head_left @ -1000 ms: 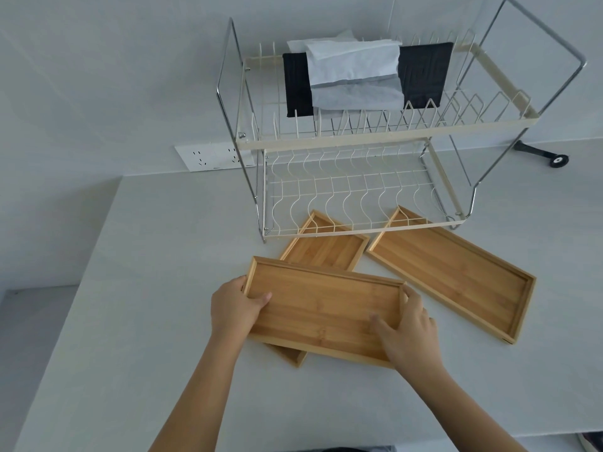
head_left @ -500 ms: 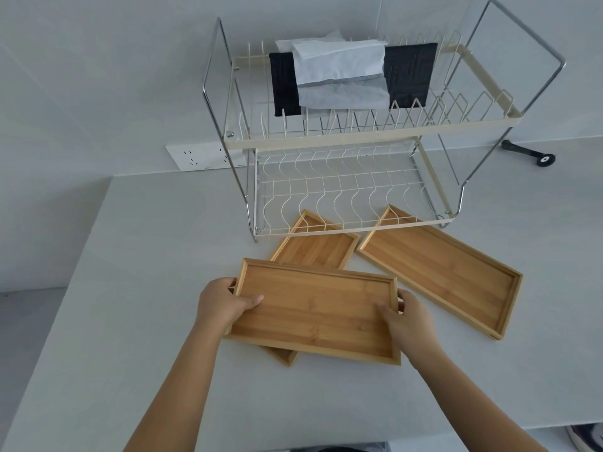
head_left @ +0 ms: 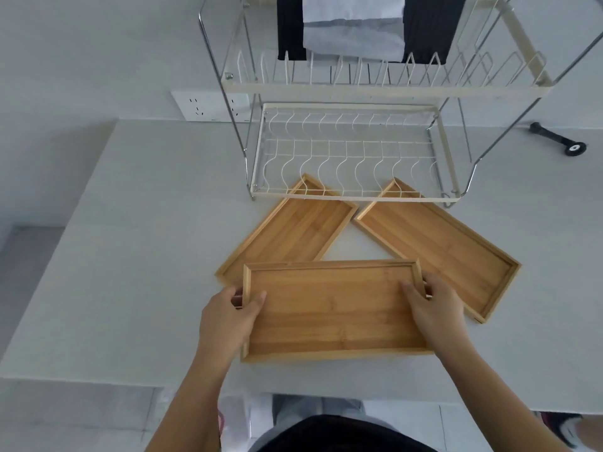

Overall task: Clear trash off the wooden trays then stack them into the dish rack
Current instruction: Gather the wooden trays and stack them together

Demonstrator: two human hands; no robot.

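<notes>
I hold a bare wooden tray (head_left: 332,309) by its short ends, lifted a little above the table near its front edge. My left hand (head_left: 228,316) grips the left end, my right hand (head_left: 432,305) the right end, thumbs inside the rim. A second tray (head_left: 290,231) lies slanted behind it, partly covered by the held one. The third tray (head_left: 437,244) lies slanted at the right. Both reach under the front of the two-tier wire dish rack (head_left: 346,194). No trash shows on any tray.
A black box with white tissue (head_left: 352,31) sits on the rack's upper tier. A wall socket (head_left: 208,104) is left of the rack. A black tool (head_left: 559,143) lies at the back right. The white table (head_left: 130,256) ends just below the held tray.
The held tray has come toward me and squared up with the table's front edge, uncovering more of the tray beneath. The camera has tilted down and closer.
</notes>
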